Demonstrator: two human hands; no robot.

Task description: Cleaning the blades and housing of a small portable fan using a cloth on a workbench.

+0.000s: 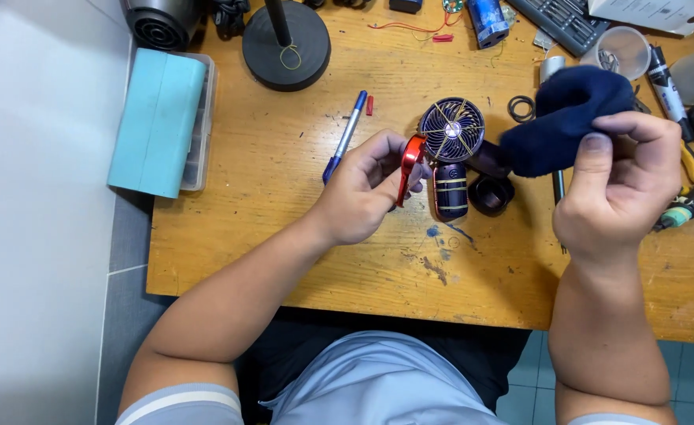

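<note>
**Mini fan on tabletop, clip in left, cloth in right**

Small purple handheld fan [451,149] lying flat on the wooden tabletop [284,236], roughly centre, round grille up, handle pointing toward the body. Yellow wire or band crossing the grille; can't tell which.

Left hand [362,189]: grip pinching a red clip-like part [408,167] at the fan's left edge, fingers curled round it, touching or just beside the fan body. Exact contact hidden by fingers.

Right hand [618,181]: grip pressed together on a dark blue cloth [567,118], thumb on top, cloth bunched and raised just right of the grille, apart from it.

Nearby: 2 dark ring-shaped parts [490,193] just right of the fan handle. Blue pen [345,135] left of the hand. Black round stand base [286,43] at the far edge. Teal box [158,118] at the left edge. Clear cup [624,49], black marker [666,83], green-handled pliers [689,205] crowded on the right.

Risks, as judged:
- Fan unsecured, only 1 hand near it: sideways push from the clip could slide or spin it into the loose rings.
- Cloth fibres snagging on grille slots or the yellow strand if dragged across.
- Red part thin, held at an angle: overbending could snap it.
- Right-side clutter close to the wrist: easy knock-off.
</note>
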